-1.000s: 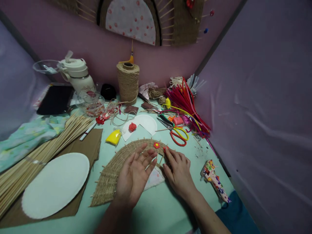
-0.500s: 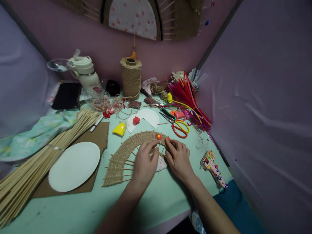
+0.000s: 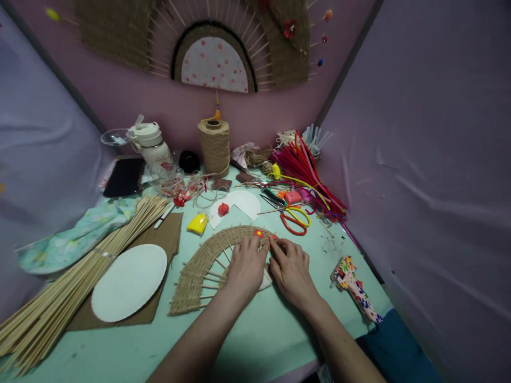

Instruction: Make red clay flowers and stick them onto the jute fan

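Observation:
A half-round fan (image 3: 196,282) woven from twine over thin sticks lies flat on the table. On its upper right band sits a red flower with a yellow centre (image 3: 258,233). Beside it is a smaller red piece (image 3: 274,237), partly covered by a fingertip. My left hand (image 3: 245,268) rests over the fan's middle, fingers laid forward just below the flower. My right hand (image 3: 292,270) is at the fan's right end, its index finger stretched out and touching the red piece, thumb apart. Both hands' fingertips nearly meet there.
Beyond the fan are a yellow clay packet (image 3: 197,224), a red clay lump (image 3: 223,209) on cut white card, and scissors (image 3: 294,221). A glue gun (image 3: 355,287) lies right. Sticks (image 3: 91,276) and a white oval plate (image 3: 130,283) lie left. A twine spool (image 3: 214,149) stands behind.
My left hand has come down flatter onto the fan and shifted right, towards the red piece. My right hand stays at the same spot. The view has tilted up, showing more of the wall.

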Action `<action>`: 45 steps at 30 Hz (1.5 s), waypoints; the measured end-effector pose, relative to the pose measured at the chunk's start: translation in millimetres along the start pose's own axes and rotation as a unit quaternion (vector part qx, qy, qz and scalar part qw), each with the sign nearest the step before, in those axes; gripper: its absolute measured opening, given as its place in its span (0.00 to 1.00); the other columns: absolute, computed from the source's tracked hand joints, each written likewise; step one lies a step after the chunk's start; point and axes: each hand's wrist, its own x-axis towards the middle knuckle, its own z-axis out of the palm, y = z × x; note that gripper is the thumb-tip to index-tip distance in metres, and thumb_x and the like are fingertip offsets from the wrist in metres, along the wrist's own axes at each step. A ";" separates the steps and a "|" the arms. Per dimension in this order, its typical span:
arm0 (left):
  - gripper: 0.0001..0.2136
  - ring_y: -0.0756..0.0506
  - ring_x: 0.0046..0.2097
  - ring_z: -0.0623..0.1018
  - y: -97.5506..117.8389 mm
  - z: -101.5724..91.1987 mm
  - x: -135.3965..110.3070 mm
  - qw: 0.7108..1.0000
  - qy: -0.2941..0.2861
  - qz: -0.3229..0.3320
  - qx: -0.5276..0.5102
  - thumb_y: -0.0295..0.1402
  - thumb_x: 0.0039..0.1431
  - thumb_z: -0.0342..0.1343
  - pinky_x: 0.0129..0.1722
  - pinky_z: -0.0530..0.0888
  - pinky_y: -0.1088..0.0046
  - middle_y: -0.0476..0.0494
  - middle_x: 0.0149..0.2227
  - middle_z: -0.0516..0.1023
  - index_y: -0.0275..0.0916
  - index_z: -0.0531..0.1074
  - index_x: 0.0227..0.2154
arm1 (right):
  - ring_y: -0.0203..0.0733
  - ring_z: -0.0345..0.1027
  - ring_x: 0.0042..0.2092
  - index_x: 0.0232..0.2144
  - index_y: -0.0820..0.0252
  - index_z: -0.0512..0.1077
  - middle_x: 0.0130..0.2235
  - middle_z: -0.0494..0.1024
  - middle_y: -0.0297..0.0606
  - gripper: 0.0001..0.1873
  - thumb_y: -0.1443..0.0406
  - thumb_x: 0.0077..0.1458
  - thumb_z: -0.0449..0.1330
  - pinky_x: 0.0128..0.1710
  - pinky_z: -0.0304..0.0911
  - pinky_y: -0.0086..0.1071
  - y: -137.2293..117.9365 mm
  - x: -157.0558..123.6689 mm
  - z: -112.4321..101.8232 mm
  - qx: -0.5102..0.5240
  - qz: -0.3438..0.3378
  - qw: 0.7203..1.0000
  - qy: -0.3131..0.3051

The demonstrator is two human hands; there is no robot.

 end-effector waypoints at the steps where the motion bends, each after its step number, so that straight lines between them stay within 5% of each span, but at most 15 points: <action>1: 0.23 0.36 0.53 0.66 -0.1 0.7 0.1 1.000 0.000 0.001 0.003 0.27 0.64 0.43 0.48 0.67 0.56 0.33 0.56 0.67 0.42 0.62 0.61 | 0.50 0.61 0.52 0.60 0.54 0.64 0.53 0.70 0.46 0.25 0.65 0.60 0.53 0.48 0.61 0.46 0.2 0.1 0.1 0.002 0.002 1.000 -0.001; 8: 0.22 0.37 0.51 0.67 -0.2 -4.0 0.6 1.000 -0.006 0.005 -0.004 0.26 0.64 0.43 0.47 0.68 0.56 0.33 0.54 0.69 0.43 0.64 0.60 | 0.49 0.61 0.53 0.62 0.52 0.61 0.54 0.70 0.45 0.26 0.64 0.62 0.51 0.49 0.60 0.45 5.1 -1.0 0.0 0.042 -0.008 0.999 -0.006; 17: 0.23 0.36 0.52 0.67 -1.9 -3.5 -1.0 1.000 -0.004 -0.002 -0.016 0.24 0.63 0.42 0.49 0.67 0.55 0.33 0.53 0.68 0.43 0.64 0.60 | 0.50 0.62 0.54 0.69 0.56 0.40 0.54 0.72 0.48 0.36 0.66 0.62 0.48 0.52 0.55 0.50 7.8 -5.1 -1.2 0.109 0.011 0.994 0.026; 36: 0.22 0.36 0.54 0.65 -7.8 2.6 -1.4 0.998 0.000 0.028 -0.058 0.26 0.63 0.44 0.52 0.66 0.55 0.33 0.52 0.68 0.41 0.64 0.60 | 0.49 0.59 0.60 0.65 0.62 0.51 0.59 0.69 0.49 0.30 0.67 0.62 0.48 0.55 0.52 0.46 4.8 -7.2 2.7 0.079 -0.017 0.997 0.015; 45: 0.27 0.37 0.56 0.64 -8.9 4.1 -0.3 0.999 -0.018 0.029 -0.038 0.22 0.61 0.44 0.53 0.66 0.56 0.35 0.55 0.67 0.42 0.60 0.63 | 0.44 0.63 0.59 0.65 0.61 0.46 0.59 0.70 0.48 0.30 0.68 0.62 0.48 0.55 0.52 0.44 12.0 -10.2 6.9 0.151 -0.017 0.988 0.026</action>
